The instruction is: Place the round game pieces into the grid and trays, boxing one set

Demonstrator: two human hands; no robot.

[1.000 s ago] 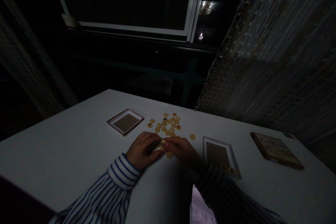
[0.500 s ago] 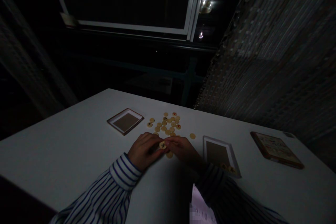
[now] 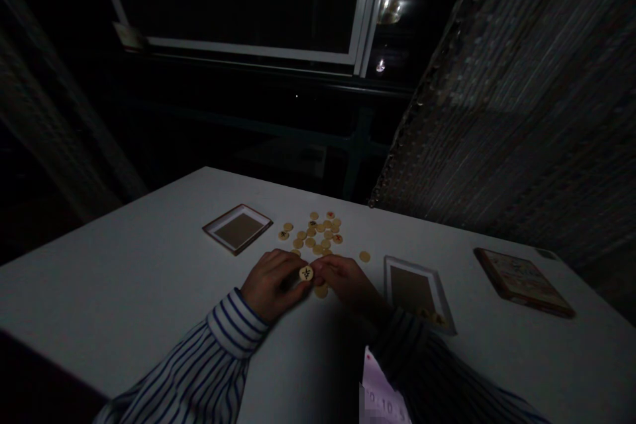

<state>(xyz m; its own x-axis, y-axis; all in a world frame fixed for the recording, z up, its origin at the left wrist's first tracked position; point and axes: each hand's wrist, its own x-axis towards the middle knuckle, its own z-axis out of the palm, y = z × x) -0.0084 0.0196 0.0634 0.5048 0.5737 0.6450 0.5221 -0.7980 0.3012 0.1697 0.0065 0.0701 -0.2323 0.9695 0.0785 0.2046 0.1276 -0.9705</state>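
Observation:
My left hand (image 3: 271,285) holds a round, pale Chinese chess piece (image 3: 306,273) between thumb and fingers, its black character facing me. Right beside it, my right hand (image 3: 348,281) has its fingers curled together at the piece's right edge; whether they pinch anything is hidden. Just under the fingertips a blank-faced piece (image 3: 321,291) lies on the white table (image 3: 169,278). Beyond both hands, several more pieces (image 3: 311,243) are spread loosely, most blank side up, a few showing red or black characters.
A shallow open box half (image 3: 238,230) lies at the left. On the right, another tray (image 3: 412,285) holds a few pieces near my right sleeve. Farther right is a flat printed box (image 3: 524,281). A lone piece (image 3: 364,256) lies between. A bead curtain (image 3: 447,146) hangs behind the table.
The held piece has shifted slightly left and turned, so its face shows more fully. My right fingertips have drawn back a little from its face. The other things stay put.

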